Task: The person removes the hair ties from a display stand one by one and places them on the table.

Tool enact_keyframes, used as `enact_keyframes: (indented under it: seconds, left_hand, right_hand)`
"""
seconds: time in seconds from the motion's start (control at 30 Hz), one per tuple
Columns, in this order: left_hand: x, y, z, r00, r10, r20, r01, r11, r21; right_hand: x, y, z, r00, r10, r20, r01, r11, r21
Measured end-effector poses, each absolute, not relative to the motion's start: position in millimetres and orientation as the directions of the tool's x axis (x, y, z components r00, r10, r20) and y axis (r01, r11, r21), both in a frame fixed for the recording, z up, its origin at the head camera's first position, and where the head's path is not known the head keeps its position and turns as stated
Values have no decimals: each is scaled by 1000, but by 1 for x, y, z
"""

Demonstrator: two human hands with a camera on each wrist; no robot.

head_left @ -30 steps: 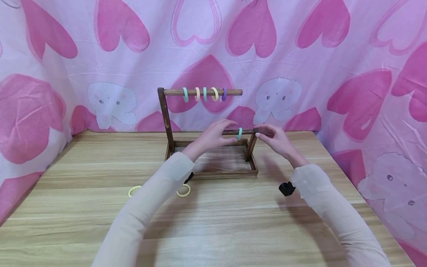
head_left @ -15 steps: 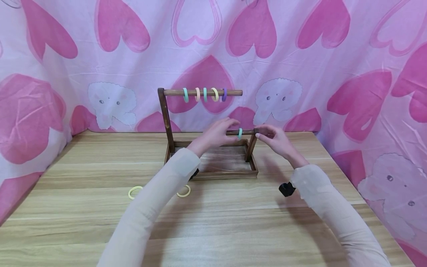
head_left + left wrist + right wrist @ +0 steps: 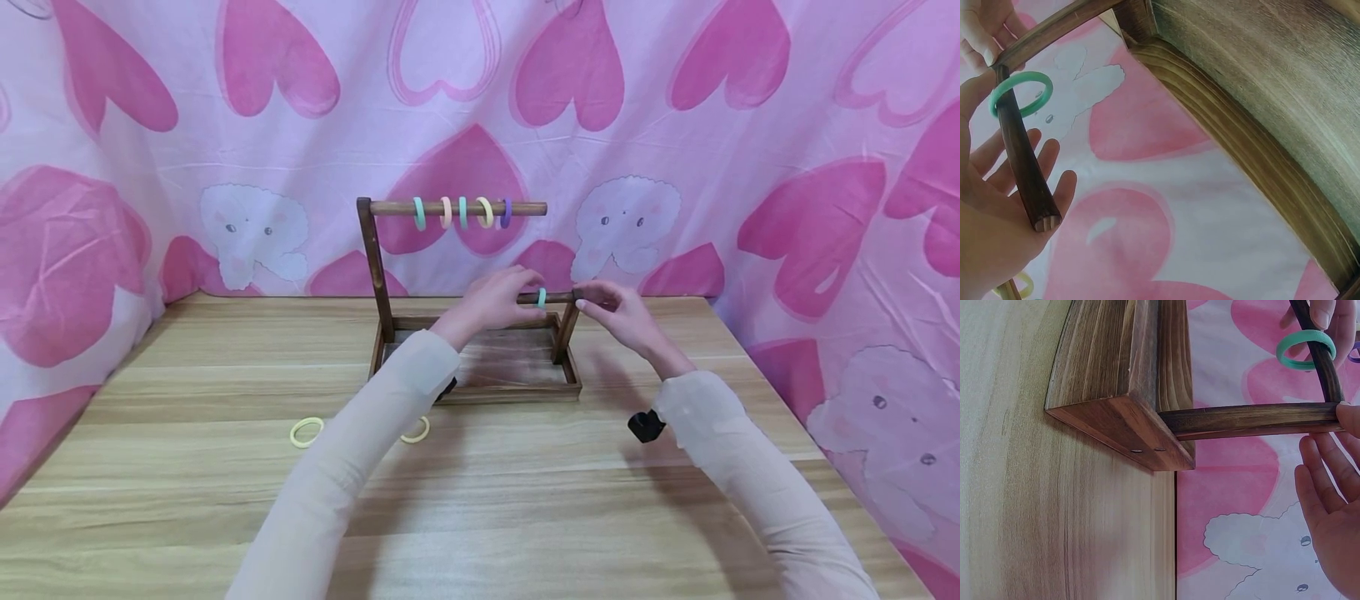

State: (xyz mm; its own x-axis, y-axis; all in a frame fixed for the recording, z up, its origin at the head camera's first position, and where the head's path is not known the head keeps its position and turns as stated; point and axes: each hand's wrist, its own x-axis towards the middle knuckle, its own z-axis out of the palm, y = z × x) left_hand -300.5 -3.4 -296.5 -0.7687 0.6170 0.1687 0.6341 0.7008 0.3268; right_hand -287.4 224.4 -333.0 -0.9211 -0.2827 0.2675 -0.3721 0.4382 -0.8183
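hands [image 3: 555, 310]: 2 at lower rod | rod rings [image 3: 542, 297]: 1 | table rings [image 3: 306, 432]: 2

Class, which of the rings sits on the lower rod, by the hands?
The green ring, alone on the lower rod; five others hang on the top rod, two lie on the table.

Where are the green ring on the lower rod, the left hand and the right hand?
green ring [image 3: 542, 297]: head view, its band.
left hand [image 3: 491, 304]: head view, its back.
right hand [image 3: 618, 315]: head view, its back.
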Motion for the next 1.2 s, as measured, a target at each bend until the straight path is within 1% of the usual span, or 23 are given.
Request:
enact_keyframes:
  seconds: [0.27, 0.47, 0.67, 0.8, 1.0, 1.2]
  left_hand:
    - [-301, 1, -297, -760, 627, 170, 646, 701, 302]
    - [-302, 3, -298, -767, 623, 153, 637, 710, 300]
    - [-301, 4, -298, -774, 616, 147, 631, 733, 254]
    - [-301, 1, -298, -774, 614, 157, 632, 732, 253]
    - [-301, -8, -297, -757, 622, 200, 652, 696, 303]
    - [-303, -22, -300, -756, 616, 221, 643, 636, 426]
  right_hand:
    - [-288, 225, -333, -917, -288, 276, -381, 431, -818]
    - [-288, 226, -333, -915, -296, 274, -384, 434, -815]
    - [-289, 226, -335, -913, -302, 275, -389, 436, -812]
    - [-287, 224, -332, -916, -297, 269, -380, 433, -817]
    - [-273, 216, -317, -913, -304, 272, -387, 434, -813]
    - [-266, 212, -310, -915, -302, 266, -383, 449, -807]
